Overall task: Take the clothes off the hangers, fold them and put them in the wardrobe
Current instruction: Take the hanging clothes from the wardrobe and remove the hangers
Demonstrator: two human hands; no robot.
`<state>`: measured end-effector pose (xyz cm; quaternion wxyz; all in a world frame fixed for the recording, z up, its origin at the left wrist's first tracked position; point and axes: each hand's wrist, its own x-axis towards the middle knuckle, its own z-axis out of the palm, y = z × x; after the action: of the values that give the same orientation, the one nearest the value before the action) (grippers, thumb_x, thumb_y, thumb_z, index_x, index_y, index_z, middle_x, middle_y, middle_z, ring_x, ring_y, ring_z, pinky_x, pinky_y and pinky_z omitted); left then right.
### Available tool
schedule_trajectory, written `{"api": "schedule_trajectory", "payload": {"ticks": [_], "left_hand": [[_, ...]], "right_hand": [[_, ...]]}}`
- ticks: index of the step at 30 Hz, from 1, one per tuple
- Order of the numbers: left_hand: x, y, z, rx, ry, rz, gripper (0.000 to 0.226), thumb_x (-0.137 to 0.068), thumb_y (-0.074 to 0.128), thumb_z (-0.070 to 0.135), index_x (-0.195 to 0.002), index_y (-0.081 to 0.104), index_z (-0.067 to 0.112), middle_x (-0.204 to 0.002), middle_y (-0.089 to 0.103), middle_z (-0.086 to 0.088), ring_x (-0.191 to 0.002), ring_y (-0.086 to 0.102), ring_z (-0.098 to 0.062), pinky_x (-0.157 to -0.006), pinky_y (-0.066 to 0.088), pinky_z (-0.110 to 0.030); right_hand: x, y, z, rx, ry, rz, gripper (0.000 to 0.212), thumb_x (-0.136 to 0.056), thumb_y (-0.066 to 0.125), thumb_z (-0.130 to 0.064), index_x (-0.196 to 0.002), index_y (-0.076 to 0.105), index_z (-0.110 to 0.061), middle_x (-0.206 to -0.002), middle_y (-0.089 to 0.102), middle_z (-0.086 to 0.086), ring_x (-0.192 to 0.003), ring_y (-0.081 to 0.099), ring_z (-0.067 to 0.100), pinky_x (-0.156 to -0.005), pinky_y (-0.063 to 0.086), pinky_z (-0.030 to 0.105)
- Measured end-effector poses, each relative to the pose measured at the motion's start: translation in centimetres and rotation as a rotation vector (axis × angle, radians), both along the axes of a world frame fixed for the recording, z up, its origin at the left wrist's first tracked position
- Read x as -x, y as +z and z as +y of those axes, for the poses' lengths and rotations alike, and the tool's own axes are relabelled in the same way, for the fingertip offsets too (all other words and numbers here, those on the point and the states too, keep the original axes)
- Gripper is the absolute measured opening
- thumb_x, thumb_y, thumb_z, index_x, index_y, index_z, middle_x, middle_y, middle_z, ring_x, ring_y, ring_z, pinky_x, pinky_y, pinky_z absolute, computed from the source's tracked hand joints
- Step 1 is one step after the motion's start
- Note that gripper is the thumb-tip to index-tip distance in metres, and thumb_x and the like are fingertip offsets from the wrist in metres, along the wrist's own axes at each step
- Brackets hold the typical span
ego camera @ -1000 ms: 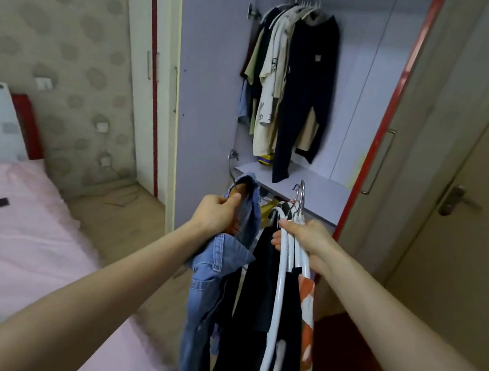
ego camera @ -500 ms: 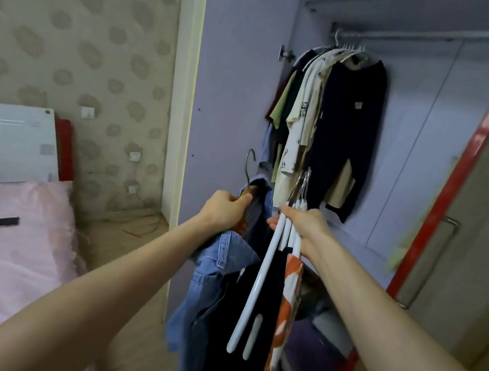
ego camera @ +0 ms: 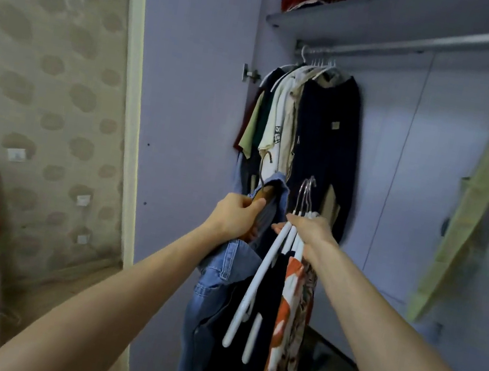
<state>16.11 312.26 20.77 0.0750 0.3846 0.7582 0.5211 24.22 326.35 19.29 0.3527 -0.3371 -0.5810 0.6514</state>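
Clothes are hanging from both hands: left hand (ego camera: 236, 216) is gripping jeans (ego camera: 217, 295), right hand (ego camera: 310, 233) clutching white hangers (ego camera: 262, 283). Unhooking likely comes next.

Both bare forearms reach forward and upward from the bottom of the view, converging toward the middle. The left hand (ego camera: 236, 216) is seen from the back, its wrist nearly straight, fingers curled and thumb pressed forward in a grip on the top of a denim garment (ego camera: 220, 279) and the brown hanger (ego camera: 263, 193) inside it. The right hand (ego camera: 310, 233) sits just beside it, at much the same height, knuckles up, fingers wrapped down around the necks of a bunch of white hangers (ego camera: 258, 282). The two hands are close together but not touching, and both arms are almost fully extended.
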Motion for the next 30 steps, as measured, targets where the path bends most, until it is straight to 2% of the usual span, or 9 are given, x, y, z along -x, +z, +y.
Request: {"api": "schedule_trajectory", "payload": {"ticks": [2, 4, 7, 9, 15, 22, 24, 27, 30], "left_hand": [[3.1, 1.5, 3.4, -0.009, -0.106, 0.035, 0.044, -0.098, 0.049, 0.038, -0.087, 0.069, 0.001, -0.06, 0.065, -0.006, -0.047, 0.061, -0.013, -0.06, 0.054, -0.029], [5.8, 3.2, 6.5, -0.026, -0.18, 0.069, 0.046, -0.098, 0.049, 0.039, -0.09, 0.069, -0.001, -0.065, 0.066, -0.01, -0.055, 0.063, -0.019, -0.065, 0.058, -0.036], [8.3, 5.7, 10.7, -0.037, -0.258, 0.124, 0.05, -0.098, 0.049, 0.038, -0.09, 0.068, -0.007, -0.072, 0.067, -0.019, -0.063, 0.063, -0.025, -0.069, 0.056, -0.041], [9.6, 7.2, 13.9, -0.055, -0.301, 0.13, 0.051, -0.098, 0.05, 0.038, -0.089, 0.069, -0.008, -0.075, 0.069, -0.022, -0.065, 0.065, -0.03, -0.07, 0.056, -0.042], [11.1, 10.6, 24.4, -0.087, -0.496, 0.064, 0.045, -0.099, 0.05, 0.035, -0.093, 0.069, -0.005, -0.066, 0.066, -0.012, -0.053, 0.064, -0.022, -0.063, 0.059, -0.035], [14.5, 13.7, 35.5, -0.137, -0.546, 0.111, 0.047, -0.095, 0.055, 0.039, -0.082, 0.07, -0.003, -0.08, 0.07, -0.025, -0.077, 0.069, -0.04, -0.077, 0.057, -0.052], [16.4, 15.2, 39.6, -0.146, -0.536, 0.117, 0.049, -0.095, 0.055, 0.039, -0.086, 0.07, -0.006, -0.08, 0.07, -0.024, -0.076, 0.069, -0.038, -0.079, 0.056, -0.052], [19.4, 17.6, 44.7, -0.168, -0.536, 0.078, 0.047, -0.095, 0.057, 0.037, -0.085, 0.07, -0.006, -0.076, 0.068, -0.02, -0.074, 0.066, -0.034, -0.081, 0.056, -0.053], [22.5, 20.6, 49.7, -0.229, -0.529, 0.032, 0.048, -0.093, 0.06, 0.037, -0.086, 0.069, -0.01, -0.078, 0.068, -0.024, -0.076, 0.066, -0.037, -0.082, 0.055, -0.056]], "right_hand": [[4.3, -0.8, 7.0, -0.06, -0.079, 0.018, 0.049, -0.074, 0.077, -0.017, -0.114, 0.055, 0.002, -0.109, 0.067, 0.024, -0.09, 0.068, 0.038, -0.085, 0.055, 0.05], [5.6, 1.4, 8.6, -0.049, -0.131, 0.015, 0.037, -0.08, 0.074, -0.012, -0.109, 0.057, 0.003, -0.106, 0.068, 0.025, -0.089, 0.068, 0.036, -0.084, 0.056, 0.048], [5.0, 5.6, 7.2, -0.028, -0.178, 0.121, 0.022, -0.09, 0.062, -0.001, -0.108, 0.052, 0.007, -0.07, 0.071, 0.019, -0.057, 0.069, 0.024, -0.053, 0.059, 0.031], [5.0, 7.3, 8.3, -0.054, -0.188, 0.189, 0.031, -0.091, 0.059, 0.001, -0.119, 0.048, 0.011, -0.058, 0.068, 0.016, -0.051, 0.068, 0.02, -0.047, 0.055, 0.026], [5.1, 12.0, 14.5, -0.144, -0.279, 0.293, 0.031, -0.095, 0.052, 0.003, -0.12, 0.047, 0.019, -0.06, 0.07, 0.012, -0.053, 0.069, 0.017, -0.048, 0.053, 0.021], [8.2, 15.9, 24.6, -0.124, -0.199, 0.392, 0.023, -0.096, 0.048, 0.003, -0.11, 0.05, 0.021, -0.073, 0.069, 0.021, -0.053, 0.069, 0.02, -0.048, 0.055, 0.023], [9.6, 17.7, 28.8, -0.126, -0.179, 0.372, 0.019, -0.096, 0.051, 0.001, -0.101, 0.054, 0.019, -0.074, 0.071, 0.022, -0.058, 0.07, 0.021, -0.053, 0.057, 0.025], [11.6, 20.6, 34.1, -0.161, -0.185, 0.317, 0.013, -0.095, 0.053, 0.0, -0.088, 0.053, 0.011, -0.097, 0.069, 0.028, -0.07, 0.07, 0.025, -0.057, 0.059, 0.027], [14.2, 23.6, 39.1, -0.195, -0.193, 0.31, 0.009, -0.094, 0.055, 0.001, -0.09, 0.052, 0.009, -0.09, 0.07, 0.026, -0.062, 0.071, 0.023, -0.049, 0.056, 0.027]]}}
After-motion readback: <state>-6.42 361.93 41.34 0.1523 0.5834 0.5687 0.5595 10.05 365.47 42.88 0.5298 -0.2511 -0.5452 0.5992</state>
